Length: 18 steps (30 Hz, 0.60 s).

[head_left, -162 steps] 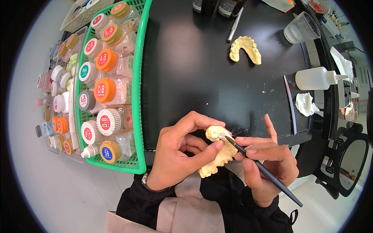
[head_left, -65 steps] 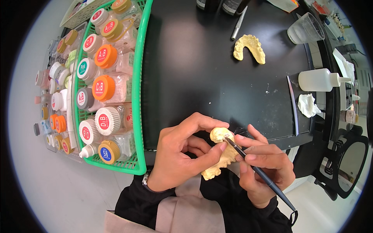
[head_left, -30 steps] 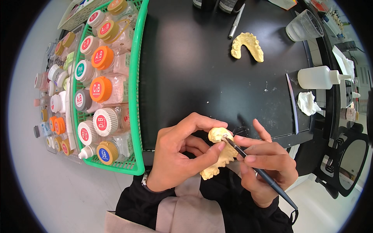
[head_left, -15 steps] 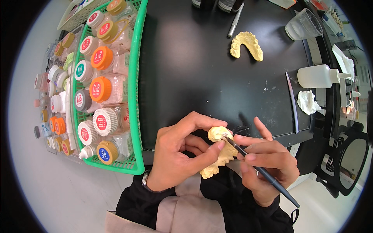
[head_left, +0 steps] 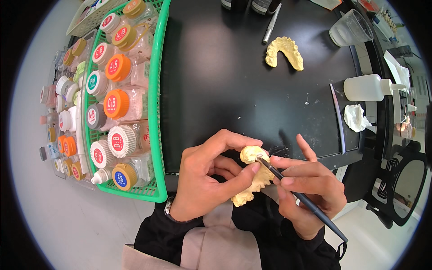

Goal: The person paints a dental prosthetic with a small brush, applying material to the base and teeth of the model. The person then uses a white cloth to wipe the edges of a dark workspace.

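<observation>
My left hand (head_left: 209,173) is closed on a yellow dental cast (head_left: 256,184), pinching its upper end between thumb and forefinger. The cast is tilted, with its row of teeth running down toward my lap. In my right hand (head_left: 310,193) is a slim dark-handled brush (head_left: 310,204), held like a pen. Its tip touches the upper end of the cast, near a small greyish spot on a tooth. One right finger reaches out toward the cast, while another points up and away. A second yellow dental cast (head_left: 284,51), horseshoe-shaped, lies farther off on the black table.
At left, a green basket (head_left: 159,90) holds several capped jars (head_left: 118,104). A metal-handled tool (head_left: 272,24) lies near dark bottles at the back. To the right are a clear cup (head_left: 351,28), a squeeze bottle (head_left: 366,87), crumpled tissue (head_left: 355,118) and a thin lilac stick (head_left: 337,119).
Hardly anything differs. The brush tip stays on the cast, and the right hand and brush have shifted only very slightly.
</observation>
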Each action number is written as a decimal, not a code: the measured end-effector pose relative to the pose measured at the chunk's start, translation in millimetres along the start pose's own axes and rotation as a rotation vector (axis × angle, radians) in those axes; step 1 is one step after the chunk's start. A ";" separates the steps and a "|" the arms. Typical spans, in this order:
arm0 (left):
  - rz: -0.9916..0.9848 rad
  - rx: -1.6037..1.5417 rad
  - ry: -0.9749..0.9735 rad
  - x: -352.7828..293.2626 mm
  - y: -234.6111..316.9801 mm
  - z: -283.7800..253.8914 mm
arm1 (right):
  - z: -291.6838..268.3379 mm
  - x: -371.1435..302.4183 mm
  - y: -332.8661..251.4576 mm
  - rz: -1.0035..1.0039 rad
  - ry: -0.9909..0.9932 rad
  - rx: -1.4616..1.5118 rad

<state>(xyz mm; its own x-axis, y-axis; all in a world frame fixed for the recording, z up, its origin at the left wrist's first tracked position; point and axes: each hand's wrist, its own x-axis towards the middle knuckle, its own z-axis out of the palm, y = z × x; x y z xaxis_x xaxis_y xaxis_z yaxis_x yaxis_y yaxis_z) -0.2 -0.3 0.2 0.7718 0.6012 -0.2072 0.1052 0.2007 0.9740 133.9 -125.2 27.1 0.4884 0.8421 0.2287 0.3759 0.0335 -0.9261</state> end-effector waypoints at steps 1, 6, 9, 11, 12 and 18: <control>0.003 0.000 -0.007 1.4 -0.8 0.2 | 0.0 0.2 0.0 0.006 0.002 -0.009; 0.004 0.018 -0.014 2.2 -0.1 0.9 | -0.1 -0.9 4.5 -0.073 0.029 -0.044; 0.010 -0.002 0.008 1.6 -1.9 1.8 | 1.5 0.1 3.2 -0.073 0.027 -0.072; 0.013 -0.036 0.045 -0.9 -3.9 3.0 | 1.6 0.5 1.8 -0.074 0.015 -0.072; 0.009 -0.022 0.028 -0.4 -3.0 2.3 | 0.8 0.0 1.9 -0.072 0.014 -0.064; 0.014 0.011 0.000 2.5 -0.9 1.4 | 0.3 0.1 2.4 -0.059 0.013 -0.074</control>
<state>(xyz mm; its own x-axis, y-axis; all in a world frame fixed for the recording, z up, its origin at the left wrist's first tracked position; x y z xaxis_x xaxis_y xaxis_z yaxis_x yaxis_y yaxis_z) 2.5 -0.1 -1.1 0.7734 0.6037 -0.1934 0.1008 0.1841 0.9777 134.7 -124.9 24.8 0.4736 0.8327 0.2870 0.4617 0.0428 -0.8860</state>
